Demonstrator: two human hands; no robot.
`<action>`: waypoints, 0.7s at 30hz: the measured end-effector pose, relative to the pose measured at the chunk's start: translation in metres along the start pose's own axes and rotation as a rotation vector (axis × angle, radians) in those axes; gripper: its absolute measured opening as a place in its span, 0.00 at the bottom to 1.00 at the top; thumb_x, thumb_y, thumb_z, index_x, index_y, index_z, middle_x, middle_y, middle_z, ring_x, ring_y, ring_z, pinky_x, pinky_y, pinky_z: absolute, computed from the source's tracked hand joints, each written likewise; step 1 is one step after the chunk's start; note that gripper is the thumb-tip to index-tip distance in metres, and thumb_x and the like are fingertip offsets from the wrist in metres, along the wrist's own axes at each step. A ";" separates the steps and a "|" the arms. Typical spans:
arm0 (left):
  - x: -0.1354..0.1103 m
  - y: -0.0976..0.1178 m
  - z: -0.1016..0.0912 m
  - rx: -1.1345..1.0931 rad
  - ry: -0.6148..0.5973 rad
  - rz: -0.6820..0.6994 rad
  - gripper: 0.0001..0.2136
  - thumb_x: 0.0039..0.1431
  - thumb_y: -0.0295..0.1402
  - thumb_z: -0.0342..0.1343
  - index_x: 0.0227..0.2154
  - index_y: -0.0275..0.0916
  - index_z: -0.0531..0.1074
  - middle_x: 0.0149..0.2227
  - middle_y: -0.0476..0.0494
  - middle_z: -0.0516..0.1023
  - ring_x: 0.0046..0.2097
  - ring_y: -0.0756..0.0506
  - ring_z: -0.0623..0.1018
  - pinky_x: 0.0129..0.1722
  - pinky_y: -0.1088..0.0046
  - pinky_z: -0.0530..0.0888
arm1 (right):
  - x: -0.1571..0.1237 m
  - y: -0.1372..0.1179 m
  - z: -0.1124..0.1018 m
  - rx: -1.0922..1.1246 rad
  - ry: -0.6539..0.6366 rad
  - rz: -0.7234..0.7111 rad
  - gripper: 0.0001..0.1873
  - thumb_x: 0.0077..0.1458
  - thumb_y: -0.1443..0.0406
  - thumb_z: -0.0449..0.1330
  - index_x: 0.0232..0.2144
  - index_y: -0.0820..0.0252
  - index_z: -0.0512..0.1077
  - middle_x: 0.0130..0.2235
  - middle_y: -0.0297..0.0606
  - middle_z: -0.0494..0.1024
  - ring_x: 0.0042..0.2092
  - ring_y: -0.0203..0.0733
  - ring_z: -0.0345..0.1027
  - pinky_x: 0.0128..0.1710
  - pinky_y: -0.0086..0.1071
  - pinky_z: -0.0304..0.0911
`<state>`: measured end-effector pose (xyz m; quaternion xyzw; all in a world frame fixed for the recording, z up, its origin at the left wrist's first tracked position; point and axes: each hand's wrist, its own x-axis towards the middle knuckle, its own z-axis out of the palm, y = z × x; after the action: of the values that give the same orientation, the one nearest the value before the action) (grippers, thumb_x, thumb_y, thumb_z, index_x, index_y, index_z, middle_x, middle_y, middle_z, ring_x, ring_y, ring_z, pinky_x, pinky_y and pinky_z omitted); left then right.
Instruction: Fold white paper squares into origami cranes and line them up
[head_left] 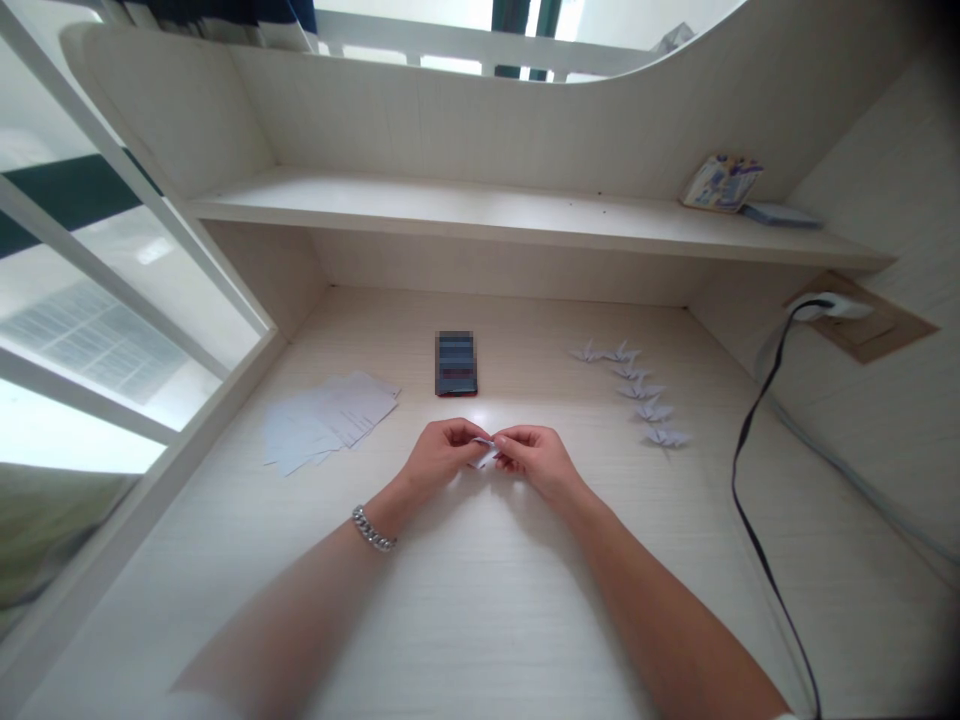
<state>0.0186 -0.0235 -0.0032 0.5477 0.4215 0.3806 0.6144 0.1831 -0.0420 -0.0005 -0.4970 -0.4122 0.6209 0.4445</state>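
Observation:
A small folded piece of white paper (484, 457) is pinched between my two hands over the middle of the desk. My left hand (444, 448), with a chain bracelet on its wrist, grips the paper's left side between thumb and fingers. From the other side my right hand (538, 458) pinches its upper right part. The fingers hide much of the paper, so its exact shape cannot be made out. Several white paper cranes (651, 411) stand to the right of my hands. To the left lies a spread of white paper sheets (330, 420).
Just beyond my hands lies a phone (456, 363). A black cable (739, 460) runs from the wall socket (862, 315) down the desk's right side. Above the back of the desk, a shelf (450, 205) carries a small colourful box (721, 184). White bars (112, 255) border the left side.

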 end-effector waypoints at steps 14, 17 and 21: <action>0.000 -0.004 0.006 0.026 0.040 0.069 0.09 0.47 0.34 0.60 0.30 0.33 0.73 0.28 0.43 0.76 0.31 0.49 0.74 0.31 0.74 0.69 | 0.002 0.007 0.009 0.074 0.112 -0.064 0.07 0.35 0.66 0.66 0.22 0.61 0.73 0.21 0.34 0.74 0.24 0.35 0.65 0.25 0.29 0.59; -0.001 -0.002 0.006 0.028 0.046 0.078 0.09 0.46 0.34 0.60 0.30 0.33 0.74 0.27 0.44 0.76 0.30 0.49 0.73 0.30 0.75 0.68 | 0.001 0.006 0.009 0.101 0.109 -0.062 0.05 0.35 0.67 0.65 0.22 0.61 0.74 0.21 0.34 0.74 0.24 0.35 0.65 0.26 0.29 0.59; -0.001 0.000 0.005 0.011 0.042 0.070 0.08 0.46 0.34 0.60 0.29 0.34 0.75 0.27 0.45 0.76 0.29 0.50 0.73 0.30 0.75 0.68 | 0.000 0.004 0.006 0.178 0.057 -0.013 0.06 0.35 0.69 0.65 0.22 0.62 0.76 0.22 0.36 0.75 0.24 0.35 0.66 0.26 0.30 0.61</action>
<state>0.0228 -0.0266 -0.0029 0.5576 0.4168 0.4109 0.5887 0.1767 -0.0432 -0.0031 -0.4704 -0.3459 0.6375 0.5026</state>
